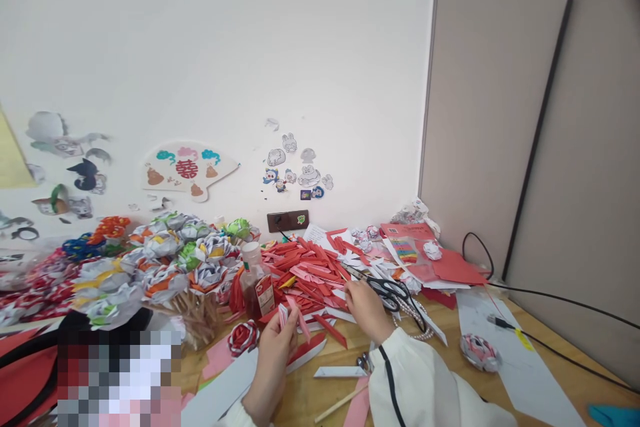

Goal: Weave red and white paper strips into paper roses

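My left hand (281,333) is closed around folded pink-and-white paper strips (284,315), held upright above the table. My right hand (367,307) is at the right side of a heap of folded red and pink paper strips (310,267). Its fingers are bent together, and the fingertips are partly hidden among the papers, so what they pinch is unclear. Black-handled scissors (387,288) lie just behind that hand, by a string of white beads (417,320). A red-and-white paper rose (243,337) sits left of my left hand, near a glue bottle (255,287).
Paper flowers (165,247) with brown stems crowd the left side. A wooden stick (340,403) and a white folded strip (340,371) lie in front. At right are a pink-and-white paper ball (480,352), a white sheet (520,367), red papers (457,268) and a black cable (545,349).
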`<state>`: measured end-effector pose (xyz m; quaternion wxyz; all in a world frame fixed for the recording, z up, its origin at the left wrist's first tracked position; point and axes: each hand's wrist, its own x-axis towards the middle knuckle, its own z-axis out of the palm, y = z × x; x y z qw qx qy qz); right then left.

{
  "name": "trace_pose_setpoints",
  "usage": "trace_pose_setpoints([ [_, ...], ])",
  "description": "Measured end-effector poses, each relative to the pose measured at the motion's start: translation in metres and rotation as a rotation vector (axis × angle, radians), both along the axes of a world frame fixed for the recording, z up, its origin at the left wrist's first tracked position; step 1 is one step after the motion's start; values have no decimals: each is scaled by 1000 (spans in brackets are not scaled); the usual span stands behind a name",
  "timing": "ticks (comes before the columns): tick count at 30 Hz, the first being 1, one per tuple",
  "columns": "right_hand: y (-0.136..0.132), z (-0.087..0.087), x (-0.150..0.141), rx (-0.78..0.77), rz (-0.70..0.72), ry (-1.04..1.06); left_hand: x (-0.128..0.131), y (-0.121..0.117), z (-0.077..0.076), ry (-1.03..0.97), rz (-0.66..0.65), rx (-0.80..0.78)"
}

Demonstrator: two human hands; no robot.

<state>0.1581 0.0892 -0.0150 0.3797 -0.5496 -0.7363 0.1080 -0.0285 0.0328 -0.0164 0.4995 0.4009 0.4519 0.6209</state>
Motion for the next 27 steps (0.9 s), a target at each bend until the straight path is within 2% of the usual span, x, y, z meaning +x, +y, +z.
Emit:
trace_pose_setpoints([
  [7, -8, -3, -28, 73, 240, 385, 8, -3, 0, 10, -63, -24],
  [11, -25, -3, -48, 70, 363, 481, 12, -4, -1, 18, -85, -23],
  [15, -39, 1, -56, 59, 473, 562, 12, -5, 1, 15, -98, -10],
  [21, -42, 6, -54, 93, 485, 556, 11, -7, 4, 9, -101, 19],
  [27, -37, -2, -58, 38, 366, 616, 13, -9, 4, 27, -97, 37],
])
